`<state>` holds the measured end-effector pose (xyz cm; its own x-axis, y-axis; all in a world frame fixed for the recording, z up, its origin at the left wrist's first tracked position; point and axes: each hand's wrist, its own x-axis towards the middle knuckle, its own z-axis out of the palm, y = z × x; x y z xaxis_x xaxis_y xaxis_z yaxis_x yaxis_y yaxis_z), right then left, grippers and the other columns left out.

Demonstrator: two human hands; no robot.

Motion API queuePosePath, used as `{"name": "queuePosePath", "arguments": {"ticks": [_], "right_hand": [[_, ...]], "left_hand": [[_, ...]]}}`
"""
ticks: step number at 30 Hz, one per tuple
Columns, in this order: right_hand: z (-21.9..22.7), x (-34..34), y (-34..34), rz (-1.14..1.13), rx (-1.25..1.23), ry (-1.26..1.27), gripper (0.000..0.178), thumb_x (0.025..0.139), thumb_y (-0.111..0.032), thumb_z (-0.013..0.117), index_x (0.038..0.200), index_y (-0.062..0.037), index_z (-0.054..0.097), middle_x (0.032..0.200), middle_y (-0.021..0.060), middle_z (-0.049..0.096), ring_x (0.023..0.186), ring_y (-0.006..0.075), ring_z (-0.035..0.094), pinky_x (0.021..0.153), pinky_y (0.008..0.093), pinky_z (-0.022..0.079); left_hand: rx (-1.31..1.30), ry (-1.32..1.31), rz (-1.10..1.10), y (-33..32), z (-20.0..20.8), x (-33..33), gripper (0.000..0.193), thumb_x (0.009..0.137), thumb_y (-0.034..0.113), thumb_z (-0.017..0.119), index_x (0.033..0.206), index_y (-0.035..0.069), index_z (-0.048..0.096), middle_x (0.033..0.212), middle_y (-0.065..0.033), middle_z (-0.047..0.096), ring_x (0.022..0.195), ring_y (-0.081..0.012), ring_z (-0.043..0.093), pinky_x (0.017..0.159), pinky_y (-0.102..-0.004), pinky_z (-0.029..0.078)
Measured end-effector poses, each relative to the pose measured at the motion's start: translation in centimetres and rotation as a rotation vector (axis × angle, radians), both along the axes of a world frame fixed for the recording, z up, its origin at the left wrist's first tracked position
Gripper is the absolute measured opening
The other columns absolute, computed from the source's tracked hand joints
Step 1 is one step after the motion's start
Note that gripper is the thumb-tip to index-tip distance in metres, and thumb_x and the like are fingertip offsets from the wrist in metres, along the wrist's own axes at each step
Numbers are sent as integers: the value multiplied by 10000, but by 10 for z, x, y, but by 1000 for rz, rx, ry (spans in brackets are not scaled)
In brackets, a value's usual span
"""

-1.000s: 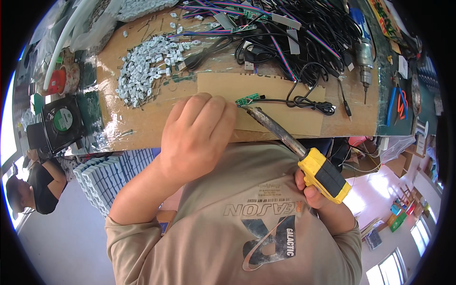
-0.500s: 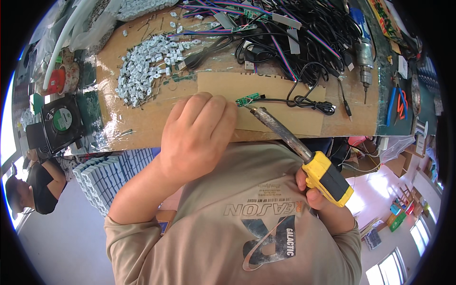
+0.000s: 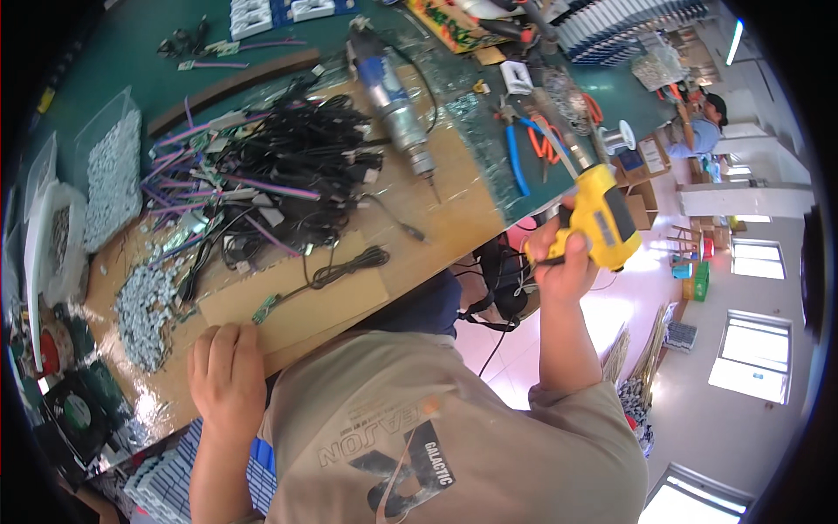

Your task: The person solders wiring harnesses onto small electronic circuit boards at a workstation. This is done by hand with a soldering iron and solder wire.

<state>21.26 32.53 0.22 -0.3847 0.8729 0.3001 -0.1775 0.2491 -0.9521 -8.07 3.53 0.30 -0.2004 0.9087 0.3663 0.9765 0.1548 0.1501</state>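
A person in a brown printed T-shirt (image 3: 375, 437) sits or stands at a counter (image 3: 471, 210), seen from above through a wide, curved lens. The right hand (image 3: 560, 253) is raised near the counter's right edge, its grip clamped around the handle of a yellow soldering gun (image 3: 604, 218) with a black side panel. The gun's slim metal barrel points away from the body, toward the tools on the counter. The left hand (image 3: 227, 375) lies back-up at the near edge, fingers side by side and bent over a sheet of cardboard (image 3: 336, 297); whether that grip has anything pinched under it cannot be told.

Just beyond the left fingertips, a small green circuit board (image 3: 264, 307) lies on the cardboard, apart from the soldering gun. Its black cable (image 3: 349, 265) runs off to the right and is bundled in a loop. Left of the board spreads a heap of small pale plastic pieces (image 3: 144, 319). Beyond the cardboard is a thick tangle of black cables (image 3: 301, 157) with colored wires. Farther right lie a power drill (image 3: 394, 105) with a blue body, blue-handled pliers (image 3: 515, 157) and an orange-handled tool (image 3: 548, 147). In the right background, a co-worker (image 3: 701, 131) is at another work spot.
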Motion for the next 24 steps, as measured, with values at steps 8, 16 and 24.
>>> {"name": "queuePosePath", "arguments": {"ticks": [8, 16, 24], "right_hand": [[3, 17, 91, -572, -156, -278, 383, 952, -302, 671, 1174, 2, 598, 725, 30, 569, 565, 116, 521, 511, 250, 419], [-10, -8, 28, 98, -24, 75, 706, 940, -498, 624, 1371, 29, 439, 780, 55, 535, 571, 131, 468, 527, 286, 392], [-17, -52, -36, 283, -61, 6, 799, 892, -612, 643, 1375, -3, 457, 747, 39, 536, 528, 121, 453, 494, 277, 385]], "left_hand": [[-12, -20, 43, -2, 5, 4, 340, 693, 24, 651, 1032, 12, 667, 980, -113, 624, 907, -309, 625, 776, -405, 502], [29, -48, 27, 5, 2, -2, 363, 639, 41, 672, 1002, 23, 674, 971, -102, 632, 877, -288, 628, 748, -386, 505], [-22, -20, 51, 1, 5, -2, 321, 681, 97, 635, 993, 28, 659, 977, -87, 615, 887, -271, 612, 749, -376, 484]]}}
